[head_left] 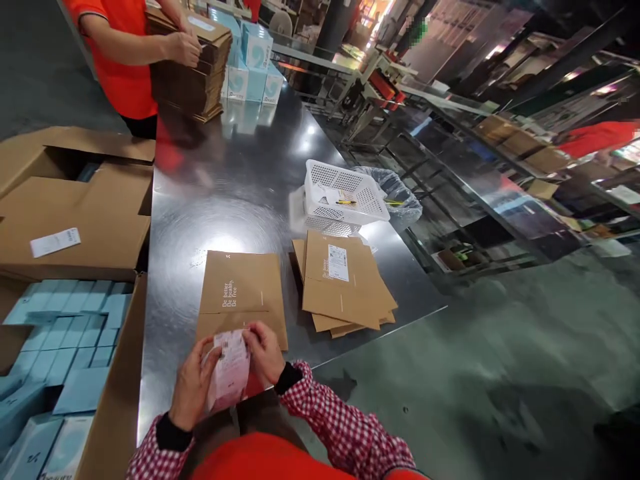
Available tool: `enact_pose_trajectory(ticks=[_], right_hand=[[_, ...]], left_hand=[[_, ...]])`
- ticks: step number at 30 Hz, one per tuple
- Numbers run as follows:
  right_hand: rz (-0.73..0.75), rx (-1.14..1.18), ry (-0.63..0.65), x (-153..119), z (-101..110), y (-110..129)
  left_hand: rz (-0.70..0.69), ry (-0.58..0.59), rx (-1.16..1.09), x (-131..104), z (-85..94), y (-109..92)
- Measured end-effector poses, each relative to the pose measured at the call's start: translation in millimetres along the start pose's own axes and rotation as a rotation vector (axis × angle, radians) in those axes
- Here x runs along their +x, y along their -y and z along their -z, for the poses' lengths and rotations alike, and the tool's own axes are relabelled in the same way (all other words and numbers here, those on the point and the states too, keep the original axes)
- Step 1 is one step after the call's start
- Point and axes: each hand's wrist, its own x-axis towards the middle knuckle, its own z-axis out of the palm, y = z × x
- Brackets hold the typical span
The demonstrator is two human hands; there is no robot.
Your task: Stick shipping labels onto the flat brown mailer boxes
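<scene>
Between my two hands is a pale printed label sheet (231,373), tilted up at the near edge of the metal table. My left hand (193,383) pinches its left side, and the fingers of my right hand (265,352) grip its upper right corner. Just beyond the sheet lies a flat brown carton (245,280) with white printing, its near part hidden by the sheet and my hands. To the right, a loose stack of flat cartons (345,287) carries a white label (339,263) on its top piece.
A white perforated basket (345,193) holds papers and a yellow pen-like item. Large open boxes (75,193) with light-blue boxes (65,333) stand at left. A person (120,60) works at a tall carton stack (193,73) near more blue boxes (257,47). A plastic-lined bin (407,207) adjoins the table.
</scene>
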Motion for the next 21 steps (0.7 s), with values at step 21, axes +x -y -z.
enact_pose_trajectory(ticks=[21], right_hand=[[0.051,-0.984,-0.147,134,-14,-36]], left_hand=[[-0.331,0.075,0.265,10,-30.4,88]])
